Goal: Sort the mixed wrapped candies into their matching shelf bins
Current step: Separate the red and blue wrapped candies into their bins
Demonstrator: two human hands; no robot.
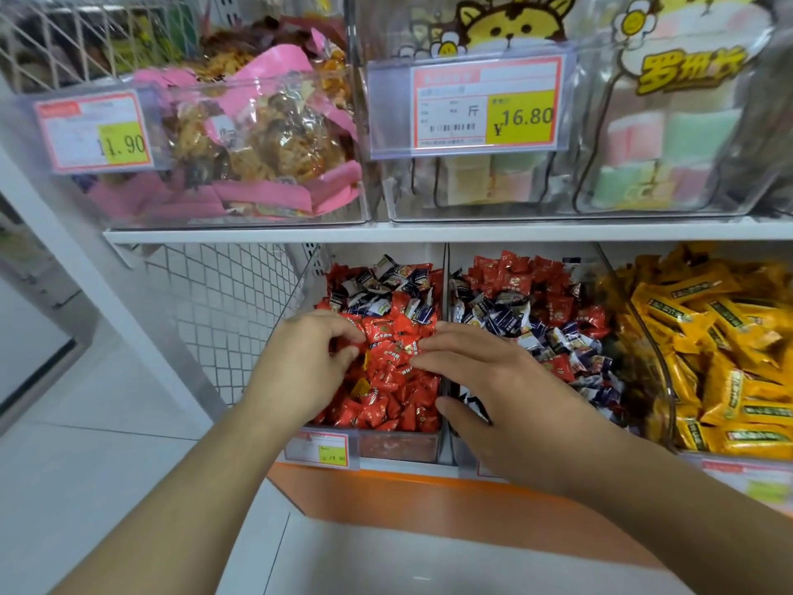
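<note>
Your sorting is partly done. On the lower shelf, the left bin holds mostly red candies at the front, but dark blue-and-white candies remain heaped at its back. The middle bin is worse: blue-and-white pieces mixed with red throughout. The yellow candies in the right bin look uniform. The wrappers are small, glossy, crimped pillows, loosely piled. Your right hand lies with fingers extended over the red heap, holding nothing visible. Your left hand has fingers curled at the red pile; whether it pinches one, I cannot tell.
</note>
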